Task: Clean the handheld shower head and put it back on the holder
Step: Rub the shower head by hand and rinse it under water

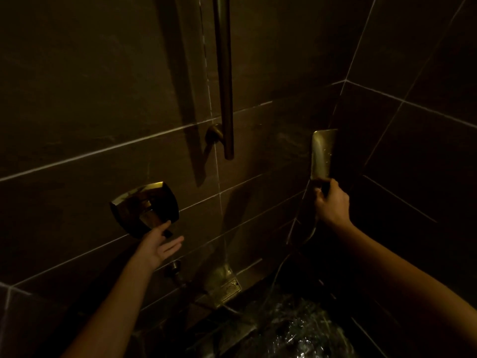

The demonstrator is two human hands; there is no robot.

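Right hand (331,202) at three o'clock squeezes the hard, wet shower head (322,156) by its neck, which I think is slippery; left hand (161,244) lies spread.

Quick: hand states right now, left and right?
Left hand: open, fingers straight, at the wall control.
Right hand: closed, holding the shower head by its handle.

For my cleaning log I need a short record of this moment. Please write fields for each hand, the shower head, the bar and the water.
left hand: fingers straight, tips at the lower edge of the control plate; contact unclear
right hand: grips the shower head by its handle, head up, near the wall corner
hose: hangs below the right hand
slide bar: vertical on the wall; no holder in view
water: splashing under the spout, at the bottom
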